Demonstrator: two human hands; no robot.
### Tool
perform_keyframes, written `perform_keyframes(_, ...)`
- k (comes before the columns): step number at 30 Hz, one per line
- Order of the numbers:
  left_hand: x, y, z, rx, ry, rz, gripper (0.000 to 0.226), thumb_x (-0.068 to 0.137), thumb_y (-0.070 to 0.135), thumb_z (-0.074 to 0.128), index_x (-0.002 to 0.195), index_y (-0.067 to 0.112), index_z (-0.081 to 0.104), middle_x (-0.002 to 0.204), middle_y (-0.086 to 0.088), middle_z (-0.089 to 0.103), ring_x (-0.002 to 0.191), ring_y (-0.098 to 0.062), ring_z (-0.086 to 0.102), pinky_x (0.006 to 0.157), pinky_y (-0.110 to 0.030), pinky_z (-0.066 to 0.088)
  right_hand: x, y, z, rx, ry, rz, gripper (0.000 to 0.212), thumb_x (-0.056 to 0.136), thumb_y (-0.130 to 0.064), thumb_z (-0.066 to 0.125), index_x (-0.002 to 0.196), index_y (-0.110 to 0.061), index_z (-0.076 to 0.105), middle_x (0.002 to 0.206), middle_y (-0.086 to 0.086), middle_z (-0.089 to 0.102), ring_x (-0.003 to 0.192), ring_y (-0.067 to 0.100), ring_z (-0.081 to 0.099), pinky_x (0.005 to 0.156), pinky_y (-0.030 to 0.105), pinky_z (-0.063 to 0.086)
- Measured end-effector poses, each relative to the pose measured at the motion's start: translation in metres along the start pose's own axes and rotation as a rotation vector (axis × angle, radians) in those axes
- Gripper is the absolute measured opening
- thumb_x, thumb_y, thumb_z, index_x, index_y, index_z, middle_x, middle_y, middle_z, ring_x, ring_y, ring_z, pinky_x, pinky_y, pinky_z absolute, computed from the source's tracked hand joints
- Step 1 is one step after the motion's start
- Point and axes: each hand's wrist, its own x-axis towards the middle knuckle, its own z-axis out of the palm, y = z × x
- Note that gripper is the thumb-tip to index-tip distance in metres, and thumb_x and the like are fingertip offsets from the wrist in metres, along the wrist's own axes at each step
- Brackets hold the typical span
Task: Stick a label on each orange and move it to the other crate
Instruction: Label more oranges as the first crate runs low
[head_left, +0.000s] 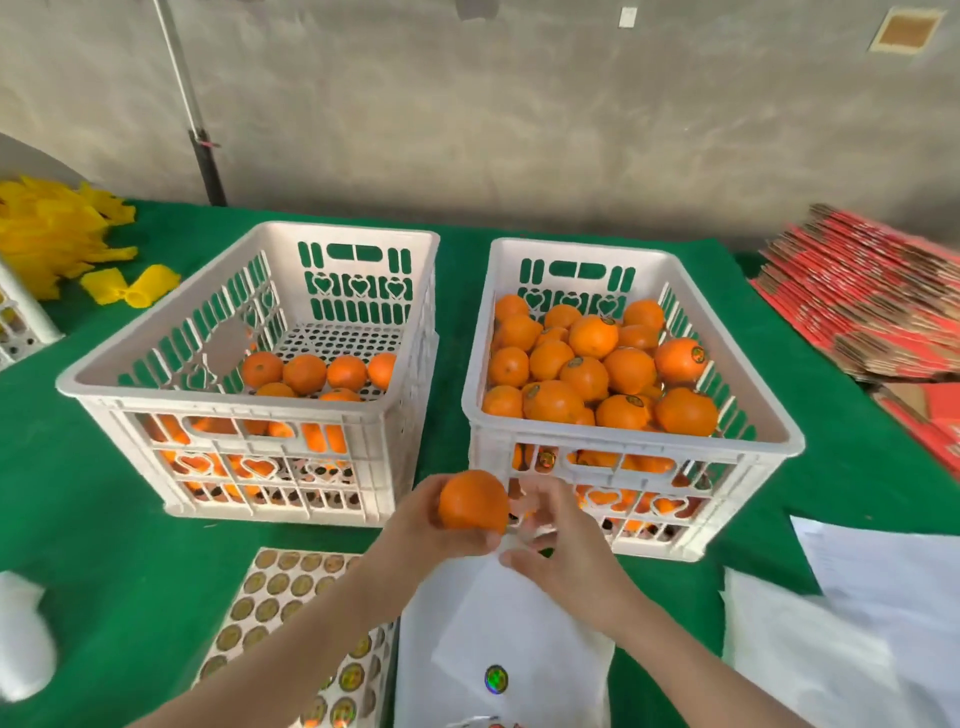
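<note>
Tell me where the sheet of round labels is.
Head view, lower left of centre: the label sheet lies on the green cloth in front of the left crate, partly under the left forearm.

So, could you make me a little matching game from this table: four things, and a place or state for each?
Things:
1. left crate
2. right crate
3. loose orange
4. sheet of labels

Place or state:
A. held in the left hand
B. heaped with oranges
C. flat on the green cloth
D. floor partly bare

Pairs: 1-D, 2-B, 3-A, 4-C.
</note>
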Motion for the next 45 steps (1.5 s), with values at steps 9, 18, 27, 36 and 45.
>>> perform_keyframes(9,0.001,-0.078,0.004,-0.121,-0.015,-0.411,0.071,0.06,0.024,0.086,0.121,0.013,0.052,0.116,-0.014,0.061,0.104,-0.029,0.061,0.094,-0.04,0.05,-0.016,0.061,0.032,-0.338,-0.427,0.135,0.015,0.078,0.002,0.063,0.069,-0.008,0.056,0.093,0.007,0.054,0.095,0.022,0.058,0.078,0.027,0.045)
perform_keyframes(18,-0.002,-0.078,0.004,-0.225,-0.207,-0.506,0.073,0.055,0.051,0.076,0.114,0.016,0.05,0.114,-0.015,0.057,0.086,-0.024,0.052,0.071,-0.028,0.045,-0.016,0.072,0.041,-0.251,-0.401,0.227,0.035,0.071,-0.014,0.076,0.072,-0.03,0.045,0.087,-0.005,0.049,0.076,0.01,0.049,0.069,0.019,0.042)
perform_keyframes(27,0.011,-0.088,0.019,-0.51,-0.075,-0.544,0.076,0.055,0.045,0.075,0.117,0.008,0.052,0.113,-0.021,0.06,0.091,-0.035,0.065,0.074,-0.042,0.055,-0.025,0.079,0.056,-0.229,-0.156,0.147,0.012,0.078,-0.017,0.071,0.081,-0.008,0.065,0.091,-0.001,0.059,0.076,0.006,0.053,0.073,0.017,0.046)
perform_keyframes(36,0.016,-0.096,0.019,-0.523,-0.06,-0.532,0.075,0.053,0.044,0.076,0.115,0.009,0.053,0.115,-0.022,0.061,0.095,-0.036,0.066,0.084,-0.047,0.056,-0.038,0.081,0.067,-0.045,-0.006,0.132,0.018,0.077,0.001,0.069,0.07,-0.015,0.068,0.078,-0.006,0.059,0.072,0.008,0.055,0.071,0.015,0.046)
perform_keyframes(45,0.017,-0.094,0.017,-0.532,-0.058,-0.57,0.077,0.056,0.045,0.073,0.12,0.008,0.05,0.123,-0.023,0.055,0.104,-0.038,0.061,0.086,-0.049,0.053,-0.043,0.081,0.071,-0.073,0.024,0.076,0.02,0.077,0.004,0.066,0.087,-0.013,0.072,0.082,-0.013,0.054,0.074,0.006,0.055,0.072,0.014,0.045)
